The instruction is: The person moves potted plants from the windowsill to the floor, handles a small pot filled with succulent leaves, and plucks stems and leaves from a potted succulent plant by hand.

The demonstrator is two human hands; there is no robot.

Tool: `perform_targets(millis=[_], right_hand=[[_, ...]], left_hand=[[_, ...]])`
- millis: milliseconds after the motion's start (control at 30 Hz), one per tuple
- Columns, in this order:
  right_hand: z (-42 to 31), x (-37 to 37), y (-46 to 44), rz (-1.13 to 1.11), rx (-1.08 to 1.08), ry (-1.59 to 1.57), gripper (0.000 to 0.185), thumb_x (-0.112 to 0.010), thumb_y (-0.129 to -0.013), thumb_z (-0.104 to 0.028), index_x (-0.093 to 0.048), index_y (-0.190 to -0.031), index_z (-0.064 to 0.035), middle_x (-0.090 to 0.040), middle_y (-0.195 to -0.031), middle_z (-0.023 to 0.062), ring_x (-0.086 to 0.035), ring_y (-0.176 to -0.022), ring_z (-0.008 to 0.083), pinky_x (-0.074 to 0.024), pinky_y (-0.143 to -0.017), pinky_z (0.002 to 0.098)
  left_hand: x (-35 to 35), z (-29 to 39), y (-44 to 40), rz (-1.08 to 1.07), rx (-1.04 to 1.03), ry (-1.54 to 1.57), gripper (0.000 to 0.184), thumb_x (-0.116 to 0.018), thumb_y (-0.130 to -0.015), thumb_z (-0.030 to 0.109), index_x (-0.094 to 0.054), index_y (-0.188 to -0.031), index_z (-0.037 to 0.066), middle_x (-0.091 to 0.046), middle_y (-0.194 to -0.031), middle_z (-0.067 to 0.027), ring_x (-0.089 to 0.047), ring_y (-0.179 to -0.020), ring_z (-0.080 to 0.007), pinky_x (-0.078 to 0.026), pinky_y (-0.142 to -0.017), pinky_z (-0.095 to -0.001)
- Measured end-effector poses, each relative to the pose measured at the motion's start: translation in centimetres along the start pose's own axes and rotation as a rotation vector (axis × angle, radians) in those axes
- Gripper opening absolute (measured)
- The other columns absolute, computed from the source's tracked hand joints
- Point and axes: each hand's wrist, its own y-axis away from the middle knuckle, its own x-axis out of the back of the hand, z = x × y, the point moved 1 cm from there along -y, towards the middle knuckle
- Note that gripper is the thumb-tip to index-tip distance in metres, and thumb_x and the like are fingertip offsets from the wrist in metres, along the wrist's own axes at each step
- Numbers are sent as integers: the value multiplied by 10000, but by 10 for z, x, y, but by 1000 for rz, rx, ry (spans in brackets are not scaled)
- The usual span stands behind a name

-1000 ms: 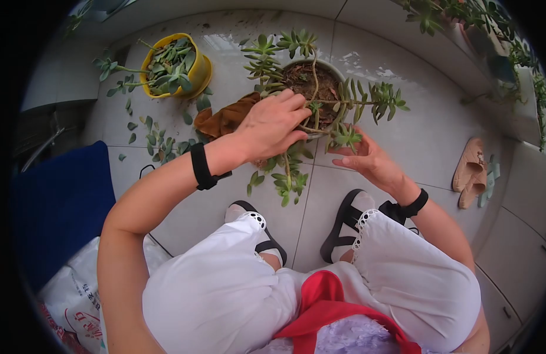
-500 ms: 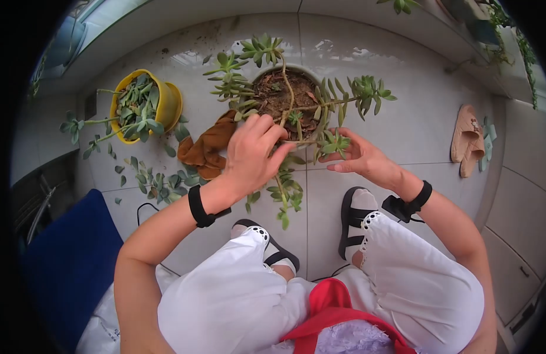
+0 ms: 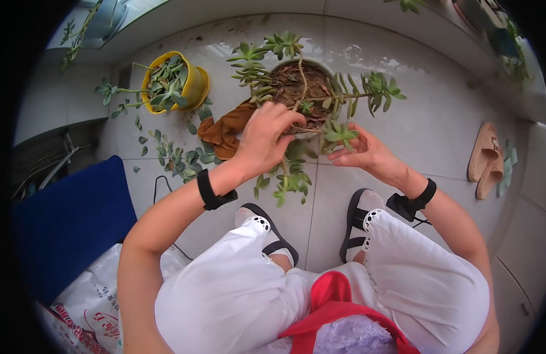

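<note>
A round pot (image 3: 329,68) of brown soil stands on the floor in front of me, with long succulent stems (image 3: 352,95) spreading over its rim. At the pot's near left edge is my left hand (image 3: 267,137), its fingers bent and closed; what lies between the fingertips is too small to tell. On the near right side, my right hand (image 3: 370,156) has its thumb and fingers around a green rosette (image 3: 339,134) at a stem's end. Below the pot hangs a leafy stem (image 3: 292,180). A brown cloth (image 3: 223,134) lies beside my left hand.
A yellow pot (image 3: 196,87) with a succulent stands at the left, with loose leaves (image 3: 178,159) on the tiles near it. Pink slippers (image 3: 486,159) lie at the right. A blue cushion or seat (image 3: 75,224) and a white plastic bag (image 3: 99,301) are at the lower left.
The view has shifted, moving the pots right and slightly up in the frame since half a second ago. Both hands stay at the pot's near edge with little visible change in their grip.
</note>
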Motion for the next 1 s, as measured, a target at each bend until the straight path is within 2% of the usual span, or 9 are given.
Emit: perform_targets(millis=[67, 167, 267, 367, 467, 600, 700, 833, 1000], right_hand=[[-1, -2, 4, -9, 29, 15, 642, -681, -871, 0, -346, -1418, -32, -534, -1344, 111, -594, -1177, 227, -470, -1033, 368], [-4, -5, 6, -2, 83, 44, 626, -696, -874, -24, -358, -1401, -22, -542, -1331, 113, -601, -1160, 208, -472, -1024, 348], [-3, -8, 7, 30, 107, 45, 628, -697, -867, -17, -368, -1402, -37, -541, -1324, 100, -595, -1157, 202, -478, -1020, 357], [0, -12, 7, 51, 118, 31, 635, -705, -866, -32, -367, -1404, -35, -546, -1314, 103, -603, -1146, 196, -481, -1017, 352], [5, -13, 5, 56, 116, 27, 662, -708, -864, -41, -351, -1421, -29, -540, -1311, 104, -610, -1136, 197, -490, -1007, 349], [5, -17, 7, 75, 69, 14, 677, -721, -864, -71, -337, -1419, -19, -543, -1302, 108, -616, -1120, 196, -505, -983, 345], [8, -15, 5, 103, 68, 12, 696, -711, -860, -47, -316, -1432, -13, -525, -1304, 113, -617, -1099, 207, -518, -973, 372], [4, -16, 4, 98, 50, 36, 705, -703, -856, -23, -306, -1439, -11, -525, -1287, 114, -615, -1084, 214, -522, -973, 399], [12, -11, 0, 66, 62, 10, 663, -707, -858, -23, -339, -1409, -23, -545, -1262, 106, -616, -1077, 215, -519, -971, 407]], left_hand=[[4, 3, 4, 52, -7, -76, 149, -733, -771, 95, -717, -913, 134, -563, -881, -9, -508, -913, -243, -407, -805, -362], [11, 4, -1, 28, -149, -200, 141, -738, -766, 91, -710, -902, 118, -569, -895, -15, -512, -914, -244, -412, -808, -367], [13, 9, -10, -74, -124, -235, 128, -742, -764, 99, -701, -885, 103, -567, -889, -15, -516, -910, -238, -418, -793, -375], [5, 5, -16, -49, -257, -218, 152, -755, -748, 125, -677, -872, 83, -554, -866, -21, -518, -888, -223, -419, -766, -363], [-1, 2, -17, -84, -413, -341, 166, -730, -725, 94, -621, -848, 65, -536, -833, -43, -519, -820, -237, -422, -719, -348], [-6, 4, -18, -46, -567, -534, 132, -633, -702, 79, -525, -778, 79, -473, -773, -53, -511, -783, -220, -427, -680, -322], [-10, 4, -16, -29, -555, -569, 114, -623, -718, 87, -534, -789, 77, -476, -773, -50, -514, -781, -216, -431, -681, -320], [-8, 2, -14, -74, -398, -394, 119, -629, -754, 97, -589, -864, 74, -558, -836, -47, -556, -866, -220, -464, -737, -340], [-4, 12, -19, -123, -218, -66, 228, -701, -752, 45, -632, -969, 48, -612, -889, -46, -573, -878, -258, -490, -757, -367]])
